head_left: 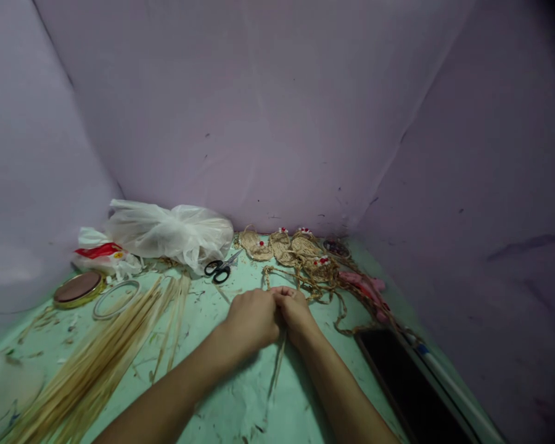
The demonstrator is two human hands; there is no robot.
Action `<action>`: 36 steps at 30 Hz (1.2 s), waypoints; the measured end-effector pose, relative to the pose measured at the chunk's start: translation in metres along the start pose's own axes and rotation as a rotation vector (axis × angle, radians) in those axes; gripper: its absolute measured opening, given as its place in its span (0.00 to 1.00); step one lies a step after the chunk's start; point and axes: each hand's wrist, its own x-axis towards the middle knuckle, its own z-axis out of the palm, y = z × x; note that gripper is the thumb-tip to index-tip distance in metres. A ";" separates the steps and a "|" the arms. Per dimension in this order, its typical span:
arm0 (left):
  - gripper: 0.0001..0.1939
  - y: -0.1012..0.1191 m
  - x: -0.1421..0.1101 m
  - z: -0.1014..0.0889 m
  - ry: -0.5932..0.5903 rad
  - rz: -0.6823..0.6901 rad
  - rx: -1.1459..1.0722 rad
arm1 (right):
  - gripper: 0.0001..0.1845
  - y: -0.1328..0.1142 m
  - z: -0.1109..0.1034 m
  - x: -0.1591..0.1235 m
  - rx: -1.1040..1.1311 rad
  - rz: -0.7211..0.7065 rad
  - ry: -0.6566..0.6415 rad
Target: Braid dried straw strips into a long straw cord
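My left hand [255,316] and my right hand [294,308] meet at the middle of the green surface, both closed on a braided straw cord [267,279]. The finished braid rises from my fingers and bends right toward a tangle of braided cord [311,285]. Loose straw strands [278,364] hang down below my hands. My fingertips partly hide the spot where braid and strands meet. Beyond my hands lie several woven straw pieces [282,248] trimmed with red and white beads.
Black-handled scissors [221,271] lie left of my hands. Farther left are a long bundle of straw [106,351], a tape roll [115,300], a round tin [78,288] and a white plastic bag [171,234]. A dark flat panel [407,382] sits at right. Purple walls [277,123] enclose the surface.
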 end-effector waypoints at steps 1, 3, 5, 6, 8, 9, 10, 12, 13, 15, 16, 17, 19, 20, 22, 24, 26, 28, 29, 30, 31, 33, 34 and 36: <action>0.10 -0.006 0.004 -0.006 0.024 -0.006 -0.052 | 0.03 -0.002 -0.001 -0.001 -0.002 0.022 -0.021; 0.09 -0.017 0.012 -0.015 0.111 -0.076 -0.191 | 0.03 -0.005 -0.002 -0.002 -0.009 0.052 -0.065; 0.08 -0.024 0.019 -0.017 0.040 -0.223 -0.460 | 0.02 -0.007 -0.004 -0.002 -0.007 0.071 -0.102; 0.08 -0.025 0.021 -0.015 -0.037 -0.280 -0.603 | 0.02 -0.007 -0.004 -0.002 0.000 0.076 -0.117; 0.07 -0.026 0.025 -0.006 -0.201 -0.324 -0.860 | 0.03 -0.006 -0.005 -0.001 0.013 0.081 -0.158; 0.06 -0.026 0.027 0.000 -0.254 -0.313 -0.956 | 0.03 -0.005 -0.005 0.000 0.016 0.080 -0.182; 0.05 -0.027 0.028 0.006 -0.279 -0.302 -1.022 | 0.04 -0.003 -0.006 0.002 0.012 0.071 -0.203; 0.05 -0.029 0.030 0.015 -0.265 -0.299 -1.071 | 0.05 0.001 -0.007 0.005 -0.029 0.041 -0.225; 0.05 -0.030 0.031 0.018 -0.243 -0.302 -1.061 | 0.05 0.003 -0.008 0.007 -0.066 0.016 -0.220; 0.04 -0.032 0.031 0.020 -0.197 -0.308 -1.013 | 0.05 0.008 -0.009 0.011 -0.181 -0.074 -0.197; 0.04 -0.033 0.031 0.020 -0.176 -0.303 -0.999 | 0.06 0.010 -0.010 0.012 -0.261 -0.133 -0.189; 0.03 -0.032 0.031 0.019 -0.154 -0.298 -0.991 | 0.06 0.011 -0.011 0.013 -0.357 -0.196 -0.182; 0.05 -0.031 0.032 0.020 -0.105 -0.288 -0.995 | 0.06 0.009 -0.012 0.012 -0.579 -0.322 -0.162; 0.06 -0.031 0.032 0.021 -0.081 -0.278 -1.001 | 0.07 0.007 -0.012 0.010 -0.693 -0.368 -0.141; 0.07 -0.031 0.034 0.025 -0.049 -0.254 -1.002 | 0.08 -0.002 -0.012 0.003 -0.891 -0.396 -0.066; 0.07 -0.032 0.036 0.029 -0.039 -0.238 -0.985 | 0.08 -0.012 -0.011 -0.004 -1.026 -0.338 0.019; 0.07 -0.032 0.036 0.032 -0.033 -0.236 -0.963 | 0.09 -0.019 -0.008 -0.010 -1.097 -0.263 0.069; 0.08 -0.031 0.035 0.031 -0.029 -0.264 -0.947 | 0.08 -0.022 -0.004 -0.015 -1.130 -0.246 0.062; 0.08 -0.030 0.034 0.030 -0.026 -0.289 -0.946 | 0.08 -0.022 -0.002 -0.017 -1.147 -0.259 0.050; 0.08 -0.029 0.033 0.028 -0.028 -0.317 -0.951 | 0.07 -0.022 0.000 -0.019 -1.171 -0.282 0.039; 0.08 -0.028 0.032 0.026 -0.039 -0.347 -0.962 | 0.08 -0.022 0.003 -0.021 -1.204 -0.308 0.032; 0.08 -0.028 0.031 0.023 -0.089 -0.381 -0.989 | 0.09 -0.022 0.009 -0.027 -1.299 -0.353 0.037; 0.07 -0.029 0.031 0.021 -0.118 -0.375 -1.004 | 0.10 -0.022 0.012 -0.030 -1.349 -0.364 0.042; 0.07 -0.033 0.032 0.020 -0.157 -0.329 -1.023 | 0.11 -0.023 0.018 -0.037 -1.435 -0.360 0.045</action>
